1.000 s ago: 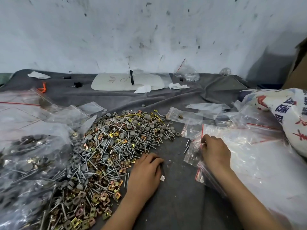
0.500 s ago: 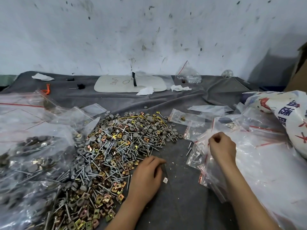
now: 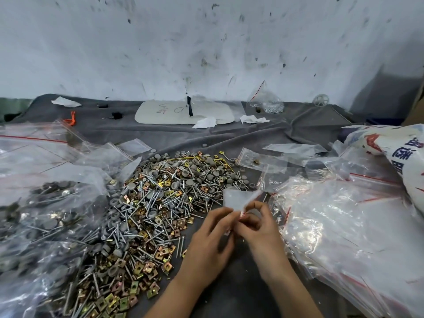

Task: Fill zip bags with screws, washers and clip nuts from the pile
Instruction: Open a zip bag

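A big pile of screws, grey washers and brass clip nuts [image 3: 146, 214] spreads over the grey cloth left of centre. Just right of it, my left hand [image 3: 211, 239] and my right hand [image 3: 259, 228] meet in front of me. Both pinch the red-striped mouth of one small empty zip bag [image 3: 236, 199], which sticks up and away from my fingers above the cloth. A heap of empty zip bags [image 3: 344, 226] lies to the right, beside my right wrist.
Filled bags of hardware [image 3: 41, 216] crowd the left side. A printed white sack [image 3: 399, 161] sits at the right edge. A pale board [image 3: 183, 112], tissue scraps and a small bag of screws [image 3: 266, 103] lie at the back by the wall.
My right hand pulled one small bag out of the heap and brought it left. My left hand lifted off the cloth and took hold of the bag's mouth too.
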`<state>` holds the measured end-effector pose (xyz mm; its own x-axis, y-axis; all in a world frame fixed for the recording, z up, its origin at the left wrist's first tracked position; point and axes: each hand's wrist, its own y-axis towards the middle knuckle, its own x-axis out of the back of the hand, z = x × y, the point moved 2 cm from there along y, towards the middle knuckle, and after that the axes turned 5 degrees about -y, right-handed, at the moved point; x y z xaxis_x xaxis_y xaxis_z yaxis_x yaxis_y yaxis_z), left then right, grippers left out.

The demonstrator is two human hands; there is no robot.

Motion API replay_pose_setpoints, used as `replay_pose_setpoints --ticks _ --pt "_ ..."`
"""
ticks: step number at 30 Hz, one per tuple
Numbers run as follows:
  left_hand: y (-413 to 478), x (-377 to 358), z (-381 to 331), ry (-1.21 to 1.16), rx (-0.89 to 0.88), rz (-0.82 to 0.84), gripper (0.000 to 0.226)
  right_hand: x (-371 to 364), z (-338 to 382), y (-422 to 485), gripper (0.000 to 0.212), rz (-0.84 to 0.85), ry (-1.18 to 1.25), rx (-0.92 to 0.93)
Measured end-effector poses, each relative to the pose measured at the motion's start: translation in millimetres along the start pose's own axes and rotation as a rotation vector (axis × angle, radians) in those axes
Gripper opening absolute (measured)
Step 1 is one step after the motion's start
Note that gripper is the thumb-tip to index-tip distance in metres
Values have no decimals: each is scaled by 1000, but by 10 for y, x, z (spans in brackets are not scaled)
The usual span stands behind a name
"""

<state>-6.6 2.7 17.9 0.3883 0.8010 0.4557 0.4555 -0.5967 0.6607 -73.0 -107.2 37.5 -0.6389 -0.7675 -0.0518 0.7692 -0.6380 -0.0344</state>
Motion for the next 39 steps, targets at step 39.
replay_pose_setpoints --ticks 39 --pt "-132 735 -76 -555 516 343 25 140 253 63 43 327 -380 -65"
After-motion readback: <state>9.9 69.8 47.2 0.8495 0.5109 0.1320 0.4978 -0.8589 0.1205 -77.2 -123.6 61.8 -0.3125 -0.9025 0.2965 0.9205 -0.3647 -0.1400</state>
